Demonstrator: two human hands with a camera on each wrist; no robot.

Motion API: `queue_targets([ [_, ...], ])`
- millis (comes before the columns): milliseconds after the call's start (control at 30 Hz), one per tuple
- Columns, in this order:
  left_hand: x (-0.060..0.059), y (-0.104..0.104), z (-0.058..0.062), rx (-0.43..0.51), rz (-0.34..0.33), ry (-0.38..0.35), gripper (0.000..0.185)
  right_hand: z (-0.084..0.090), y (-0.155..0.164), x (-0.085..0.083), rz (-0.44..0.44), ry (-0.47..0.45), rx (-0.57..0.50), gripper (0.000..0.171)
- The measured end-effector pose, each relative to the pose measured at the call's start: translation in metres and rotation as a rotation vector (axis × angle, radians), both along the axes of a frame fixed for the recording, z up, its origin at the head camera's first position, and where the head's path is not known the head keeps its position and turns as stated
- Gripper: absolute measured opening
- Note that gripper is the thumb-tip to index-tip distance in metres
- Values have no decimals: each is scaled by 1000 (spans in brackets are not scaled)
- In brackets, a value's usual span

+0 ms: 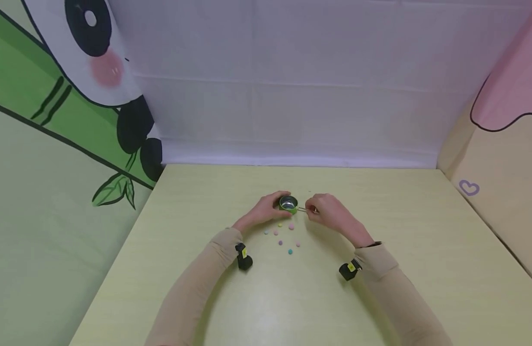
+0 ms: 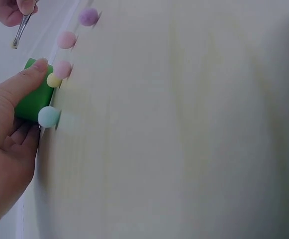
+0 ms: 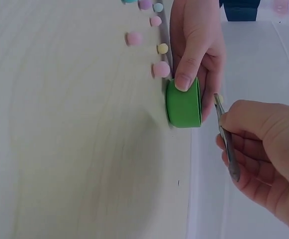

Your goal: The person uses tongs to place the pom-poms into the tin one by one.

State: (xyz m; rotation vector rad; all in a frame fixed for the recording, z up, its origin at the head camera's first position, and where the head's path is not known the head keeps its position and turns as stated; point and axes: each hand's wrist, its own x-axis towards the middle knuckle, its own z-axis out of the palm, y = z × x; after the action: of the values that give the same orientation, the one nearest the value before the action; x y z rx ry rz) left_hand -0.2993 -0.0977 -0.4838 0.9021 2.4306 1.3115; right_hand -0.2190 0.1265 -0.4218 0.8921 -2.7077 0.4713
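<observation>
A small green cup (image 1: 288, 204) with a shiny inside stands on the pale yellow table (image 1: 378, 269). My left hand (image 1: 268, 207) grips the cup (image 2: 34, 97) (image 3: 183, 102) from its left side, thumb on the wall. My right hand (image 1: 326, 210) pinches metal tweezers (image 1: 303, 209) (image 3: 227, 144) (image 2: 21, 27), their tips just over the cup's right rim. Something tiny and yellowish shows at the tweezer tips (image 3: 218, 99). Several small pom-poms lie just in front of the cup: pink (image 1: 291, 226), yellow (image 1: 280, 224), purple (image 1: 281, 242), teal (image 1: 290, 251).
A white cloth backdrop (image 1: 292, 96) rises behind the table. A panda-and-bamboo panel (image 1: 54, 144) closes the left side, a pink and cream panel (image 1: 508, 120) the right. Black wrist cameras (image 1: 243, 257) (image 1: 349, 269) sit on both beige sleeves.
</observation>
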Motion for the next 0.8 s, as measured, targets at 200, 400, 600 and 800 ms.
queue_targets([
  [200, 0, 0, -1, -16, 4, 16, 74, 2, -5, -7, -14, -14, 14, 6],
  [400, -1, -1, -2, -26, 10, 24, 74, 0, -8, -13, -27, -37, 15, 6],
  [600, -3, 1, -2, -28, 16, 34, 74, 0, -8, -20, -36, -44, 15, 6],
  [800, -4, 4, -2, -34, 30, 31, 74, -1, -7, -27, -19, -51, 18, 7],
])
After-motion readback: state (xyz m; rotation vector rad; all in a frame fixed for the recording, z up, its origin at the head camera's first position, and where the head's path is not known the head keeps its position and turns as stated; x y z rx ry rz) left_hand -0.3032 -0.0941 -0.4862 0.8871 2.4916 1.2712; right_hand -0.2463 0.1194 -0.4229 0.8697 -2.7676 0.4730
